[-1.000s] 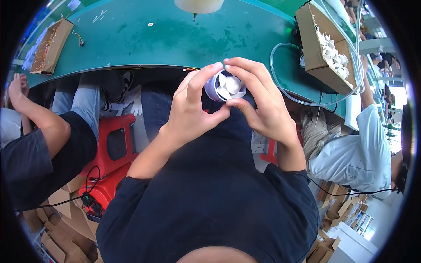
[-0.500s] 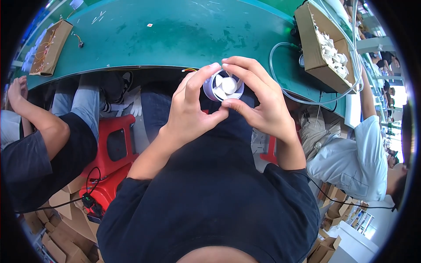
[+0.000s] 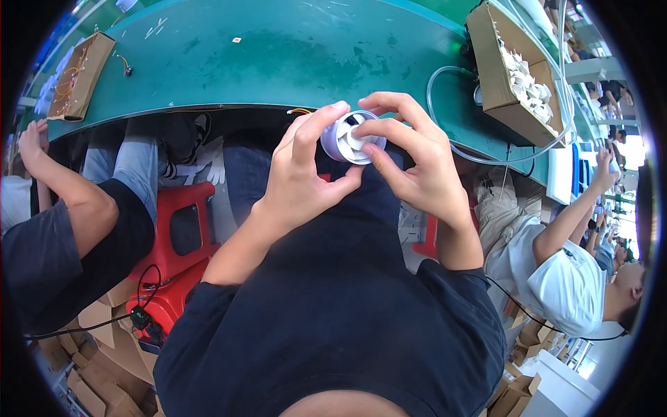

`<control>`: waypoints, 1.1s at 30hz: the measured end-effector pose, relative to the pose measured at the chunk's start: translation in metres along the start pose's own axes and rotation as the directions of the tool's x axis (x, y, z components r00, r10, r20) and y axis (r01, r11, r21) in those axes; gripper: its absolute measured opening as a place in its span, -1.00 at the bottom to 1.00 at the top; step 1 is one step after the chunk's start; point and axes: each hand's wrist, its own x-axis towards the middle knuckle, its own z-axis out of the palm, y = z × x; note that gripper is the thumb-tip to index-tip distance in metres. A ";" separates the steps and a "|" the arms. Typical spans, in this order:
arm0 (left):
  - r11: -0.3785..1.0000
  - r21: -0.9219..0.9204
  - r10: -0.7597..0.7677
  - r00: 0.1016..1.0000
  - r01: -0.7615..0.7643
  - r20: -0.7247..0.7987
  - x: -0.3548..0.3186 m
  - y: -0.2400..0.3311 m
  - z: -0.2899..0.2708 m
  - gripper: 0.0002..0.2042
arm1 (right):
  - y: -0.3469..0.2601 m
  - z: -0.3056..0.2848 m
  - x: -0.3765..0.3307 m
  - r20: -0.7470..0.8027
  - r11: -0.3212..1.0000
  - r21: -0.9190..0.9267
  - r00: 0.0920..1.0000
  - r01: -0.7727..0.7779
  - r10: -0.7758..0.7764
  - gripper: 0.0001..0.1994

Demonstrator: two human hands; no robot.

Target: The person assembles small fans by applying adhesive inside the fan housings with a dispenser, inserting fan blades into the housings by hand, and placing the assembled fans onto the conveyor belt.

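A small round fan [image 3: 331, 144], with a pale lilac casing and white blades, is held up in front of the table's near edge. My left hand [image 3: 297, 170] is closed around its left side, thumb at the bottom and fingers near the top rim. Inside the ring sits the white bladed impeller [image 3: 347, 142]. My right hand [image 3: 422, 163] has its index finger and thumb on this impeller, while its other fingers curve past the top rim. Colored wires [image 3: 300, 111] show just behind my left fingers. The fan's underside is hidden.
The green table [image 3: 278, 62] stretches ahead. A cardboard box of white parts [image 3: 528, 90] stands at its right, beside a looped clear hose [image 3: 434, 104]. At left are a box of wired pieces [image 3: 80, 80] and a small wired part [image 3: 127, 70]. People sit on both sides.
My right index finger and thumb have moved from the fan's rim inward onto the impeller. My left hand keeps its hold. The person at right has swung an arm outward, away from the table.
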 end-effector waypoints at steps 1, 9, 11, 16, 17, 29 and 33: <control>1.000 -0.002 0.001 1.000 -0.001 0.000 0.000 0.001 -0.001 -0.20 | -0.002 0.000 0.000 0.003 1.000 0.005 1.000 -0.021 0.021 -0.74; 0.983 -0.186 -0.023 0.998 0.011 -0.060 -0.008 -0.001 0.004 -0.23 | -0.008 0.003 0.001 -0.002 0.995 -0.079 0.998 -0.067 0.067 -0.83; 0.983 -0.182 -0.037 0.998 0.027 -0.053 -0.009 0.001 0.005 -0.23 | -0.006 0.005 -0.001 -0.020 0.988 -0.138 0.998 -0.065 0.063 -0.85; 0.983 -0.174 -0.066 0.996 0.054 -0.065 -0.007 0.000 0.004 -0.23 | -0.002 0.003 -0.005 -0.001 0.998 -0.049 1.000 -0.027 0.027 -0.87; 0.983 -0.173 -0.066 0.996 0.054 -0.066 -0.007 0.000 0.004 -0.23 | -0.002 0.002 -0.004 -0.030 0.999 -0.038 0.999 -0.032 0.030 -0.85; 0.951 -0.272 -0.158 0.987 0.145 -0.025 -0.004 0.006 -0.010 -0.22 | -0.002 0.018 -0.025 -0.067 0.912 0.359 0.969 -0.200 0.238 -0.34; 0.940 -0.270 -0.183 0.975 0.211 0.127 -0.010 0.005 -0.016 -0.22 | -0.008 0.009 -0.020 0.044 0.938 0.279 0.979 -0.204 0.199 -0.28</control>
